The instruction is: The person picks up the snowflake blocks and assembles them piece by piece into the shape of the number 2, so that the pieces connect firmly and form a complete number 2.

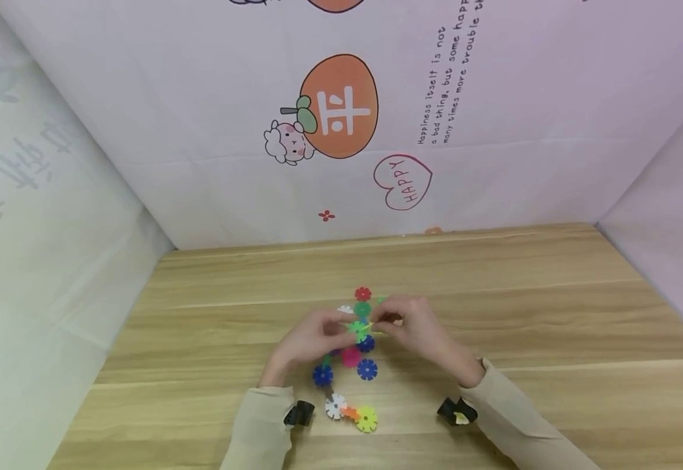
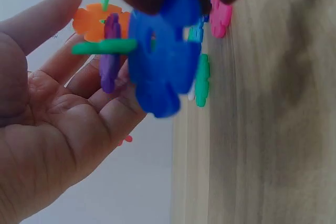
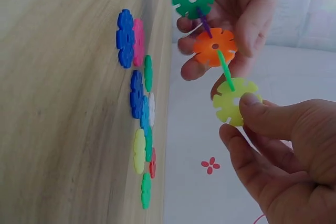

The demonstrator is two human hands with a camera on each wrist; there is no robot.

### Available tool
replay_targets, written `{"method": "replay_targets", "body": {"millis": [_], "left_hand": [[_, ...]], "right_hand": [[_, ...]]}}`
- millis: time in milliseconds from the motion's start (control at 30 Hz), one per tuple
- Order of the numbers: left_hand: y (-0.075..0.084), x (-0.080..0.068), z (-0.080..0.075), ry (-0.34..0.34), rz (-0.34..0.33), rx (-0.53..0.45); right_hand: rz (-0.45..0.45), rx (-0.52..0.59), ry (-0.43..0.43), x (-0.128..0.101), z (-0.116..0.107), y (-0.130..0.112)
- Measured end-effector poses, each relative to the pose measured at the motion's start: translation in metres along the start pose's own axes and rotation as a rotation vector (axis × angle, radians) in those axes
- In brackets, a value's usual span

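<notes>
A chain of notched plastic snowflake discs stretches between and below the hands. In the right wrist view, my right hand (image 3: 294, 150) pinches its yellow disc (image 3: 233, 103) between thumb and fingers. A light green disc (image 3: 224, 69), edge-on, joins the yellow one to an orange disc (image 3: 214, 48). My left hand (image 1: 308, 336) holds the chain around that orange disc, its thumb near the rim; the exact contact is partly hidden. Purple (image 2: 109, 59), green (image 2: 89, 47) and blue (image 2: 163, 61) discs follow. In the head view the chain continues towards a white disc (image 1: 335, 406) and another yellow disc (image 1: 366, 418).
Loose discs lie on the wooden table (image 1: 200, 313) beneath and beyond the hands, among them red (image 1: 363, 294), green (image 1: 363, 309), pink (image 1: 351, 357) and blue (image 1: 367, 369). Printed white cloth (image 1: 212, 143) walls the table's back and sides. Black straps sit at both sleeves.
</notes>
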State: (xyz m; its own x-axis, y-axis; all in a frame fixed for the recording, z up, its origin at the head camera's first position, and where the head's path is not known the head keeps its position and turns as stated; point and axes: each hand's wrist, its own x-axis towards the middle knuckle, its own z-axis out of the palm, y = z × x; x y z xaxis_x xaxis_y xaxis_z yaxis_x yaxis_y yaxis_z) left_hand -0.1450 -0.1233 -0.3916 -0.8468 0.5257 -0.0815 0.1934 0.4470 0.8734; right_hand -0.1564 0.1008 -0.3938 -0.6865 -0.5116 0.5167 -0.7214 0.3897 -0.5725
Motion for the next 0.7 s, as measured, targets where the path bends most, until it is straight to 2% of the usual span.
{"method": "replay_targets", "body": {"millis": [133, 300, 400, 700], "left_hand": [[0.001, -0.001, -0.001, -0.016, 0.02, 0.028], [0.002, -0.004, -0.004, -0.044, 0.032, 0.031], [0.003, -0.005, -0.006, -0.041, 0.018, 0.019], [0.005, -0.011, -0.012, -0.032, -0.054, 0.003]], "right_hand": [[0.071, 0.045, -0.063, 0.0, -0.001, -0.002], [0.105, 0.074, -0.087, -0.001, -0.003, 0.001], [0.144, 0.091, -0.111, 0.001, -0.006, 0.005], [0.359, 0.113, -0.166, 0.01, -0.011, 0.02]]}}
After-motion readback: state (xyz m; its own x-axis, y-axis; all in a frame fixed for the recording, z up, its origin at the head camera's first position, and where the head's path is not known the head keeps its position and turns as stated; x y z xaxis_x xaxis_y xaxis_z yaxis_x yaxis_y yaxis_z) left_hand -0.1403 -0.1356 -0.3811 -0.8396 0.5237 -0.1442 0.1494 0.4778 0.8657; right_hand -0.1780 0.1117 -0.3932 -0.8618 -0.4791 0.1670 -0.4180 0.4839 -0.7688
